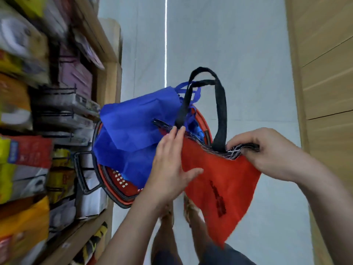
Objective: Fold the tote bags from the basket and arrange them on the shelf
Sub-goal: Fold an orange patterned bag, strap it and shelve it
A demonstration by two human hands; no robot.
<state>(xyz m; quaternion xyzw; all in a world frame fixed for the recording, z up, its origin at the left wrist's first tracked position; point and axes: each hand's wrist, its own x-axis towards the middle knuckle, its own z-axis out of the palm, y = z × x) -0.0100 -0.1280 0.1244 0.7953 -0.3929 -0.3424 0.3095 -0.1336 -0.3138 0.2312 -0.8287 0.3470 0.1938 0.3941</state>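
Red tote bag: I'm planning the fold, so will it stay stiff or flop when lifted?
Probably floppy: held at its top edge by the right hand, the red tote bag sags to a hanging corner. Likely light, since a pinch seems to carry it. The black handles stand in an arch, so they seem somewhat stiffer.

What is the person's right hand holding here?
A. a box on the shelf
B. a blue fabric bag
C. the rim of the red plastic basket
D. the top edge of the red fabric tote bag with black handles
D: the right hand curls round the top edge of the red fabric tote bag with black handles, while the blue fabric bags lie in the red plastic basket.
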